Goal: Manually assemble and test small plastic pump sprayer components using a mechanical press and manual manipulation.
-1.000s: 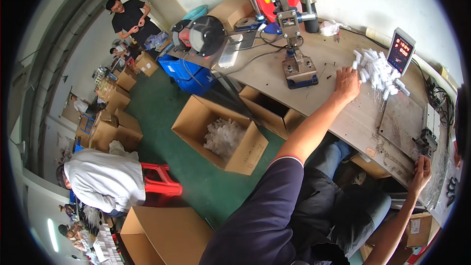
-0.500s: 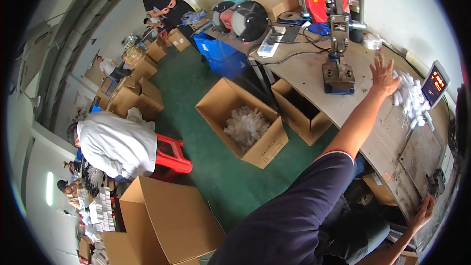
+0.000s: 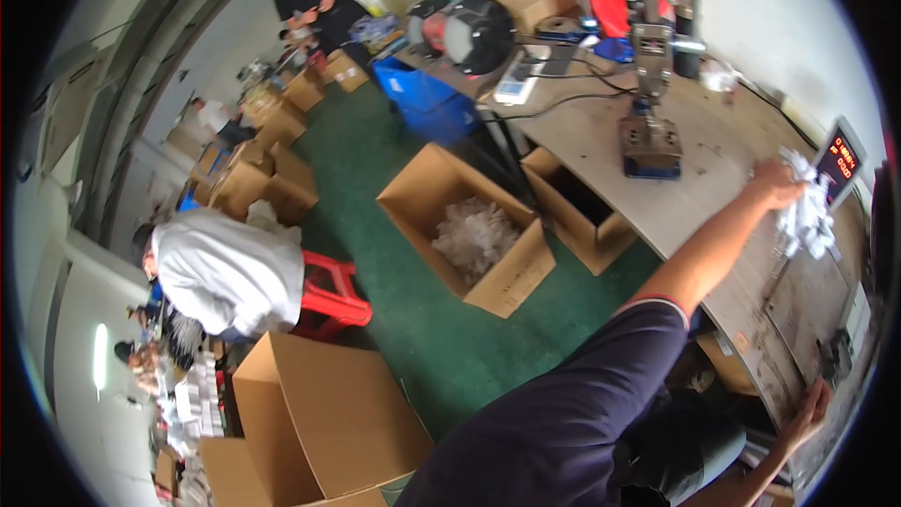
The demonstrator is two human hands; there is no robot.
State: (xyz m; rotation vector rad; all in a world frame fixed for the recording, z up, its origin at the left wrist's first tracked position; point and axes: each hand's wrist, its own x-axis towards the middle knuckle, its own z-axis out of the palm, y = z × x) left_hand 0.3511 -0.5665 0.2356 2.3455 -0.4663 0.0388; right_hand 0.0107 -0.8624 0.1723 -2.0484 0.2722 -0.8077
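The left hand [image 3: 777,186] is stretched far out across the bench [image 3: 601,136], arm nearly straight, and it lands on the pile of small white parts [image 3: 805,211] heaped beside the scale [image 3: 840,161]. The fingers look closed down into the heap, gathering a bunch, though exactly what they pinch cannot be told from here. The pile sits at the bench's far right, likely kept beside the scale for weighing. It is a loose clump, longer than wide, running from the scale toward the person; single pieces point every way. The right hand [image 3: 809,416] is low at the bench's near edge, fingers spread and flat, apparently bracing the body for that long reach. The press [image 3: 649,131] stands upright mid-bench; an open box [image 3: 467,230] of white scraps waits on the floor.
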